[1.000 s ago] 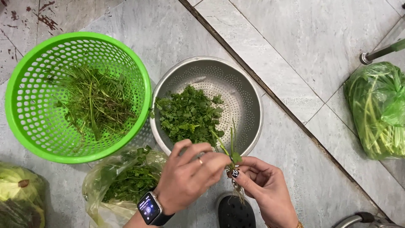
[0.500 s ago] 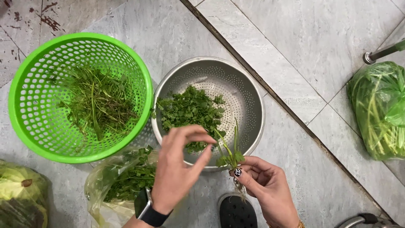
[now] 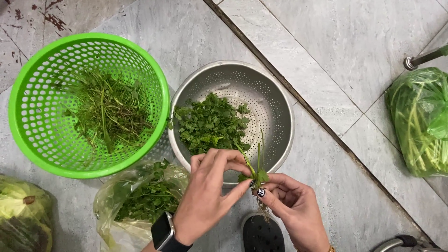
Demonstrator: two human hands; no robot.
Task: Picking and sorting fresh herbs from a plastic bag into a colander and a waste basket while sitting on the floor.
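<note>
My right hand [image 3: 290,206] pinches a small green herb sprig [image 3: 254,169] near its roots, just over the near rim of a perforated steel colander [image 3: 275,109]. My left hand [image 3: 207,193], with a smartwatch on the wrist, has its fingertips on the sprig's leaves beside my right thumb. Picked green leaves [image 3: 208,123] lie heaped in the colander. A green plastic basket [image 3: 35,121] to the left holds a loose pile of stems [image 3: 106,109].
A clear plastic bag of herbs [image 3: 140,200] lies under my left forearm. Another bag of greens [image 3: 420,121] sits at the right, and a yellowish bag [image 3: 21,219] at the bottom left. A black shoe [image 3: 262,235] rests on the grey tiled floor.
My left hand lifted away from the sprig toward the colander half a second ago, then came back down onto the sprig held by my right hand.
</note>
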